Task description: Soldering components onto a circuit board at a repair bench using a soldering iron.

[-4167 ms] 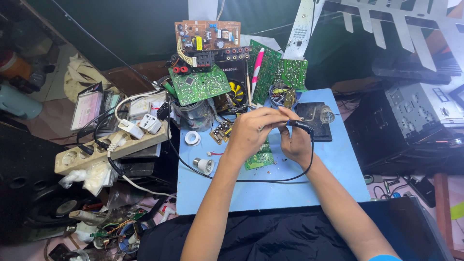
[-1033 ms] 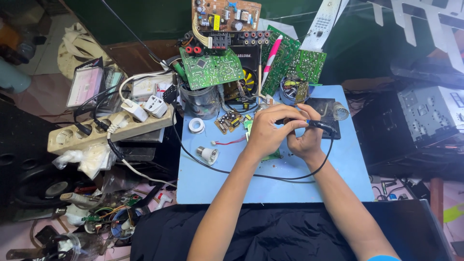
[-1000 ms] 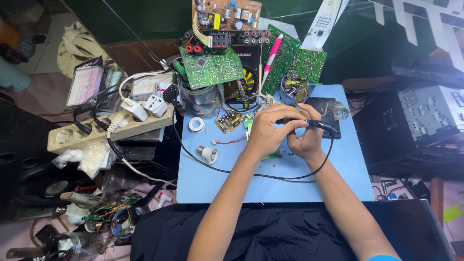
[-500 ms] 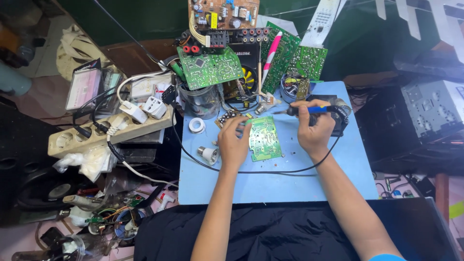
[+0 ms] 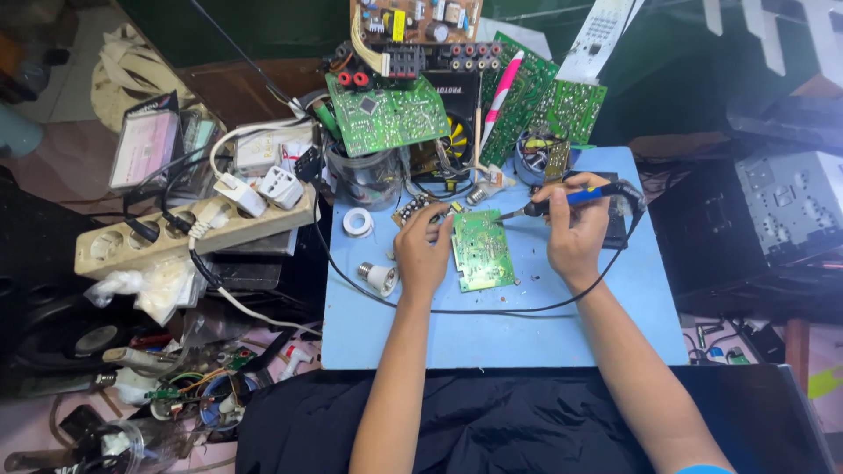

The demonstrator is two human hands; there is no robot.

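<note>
One beige power strip (image 5: 189, 235); one white lamp socket (image 5: 379, 276); left hand (image 5: 423, 254), fingers curled, pins one small green circuit board (image 5: 482, 249) on the blue mat (image 5: 492, 325); right hand (image 5: 575, 230) grips one blue-handled soldering iron (image 5: 562, 201), hands barely shifted since half a second ago

You are seeing a beige power strip (image 5: 189, 235) lying left of the blue tabletop (image 5: 492, 329), white plugs sitting in it. A solder roll (image 5: 357, 222) and a white lamp socket (image 5: 378, 277) are resting near the tabletop's left edge. Green circuit boards (image 5: 386, 114) are leaning at the back, a pink pen (image 5: 502, 88) among them.
</note>
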